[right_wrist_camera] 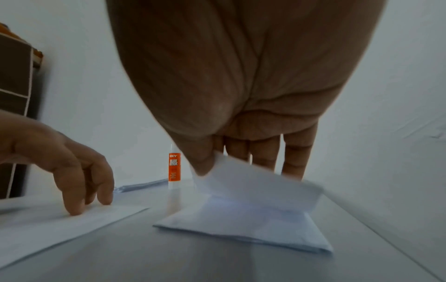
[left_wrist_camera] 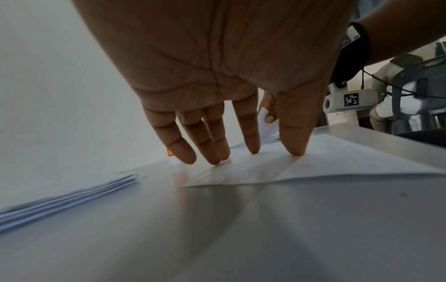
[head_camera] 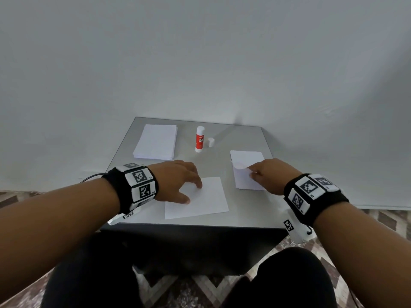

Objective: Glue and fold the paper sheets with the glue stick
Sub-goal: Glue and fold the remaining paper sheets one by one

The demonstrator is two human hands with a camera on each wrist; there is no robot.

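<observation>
While the left hand (head_camera: 178, 176) presses spread fingertips on a flat white paper sheet (head_camera: 200, 201) near the grey table's (head_camera: 244, 134) lower edge, the right hand (head_camera: 270, 174) pinches a folded white sheet (right_wrist_camera: 253, 192) (centre right); bare tabletop separates them.

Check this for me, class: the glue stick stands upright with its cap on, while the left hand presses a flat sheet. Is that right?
Not quite. The glue stick stands upright, but its cap is off and sits beside it on the table, as the head view shows. The left hand does press the flat sheet.
</observation>
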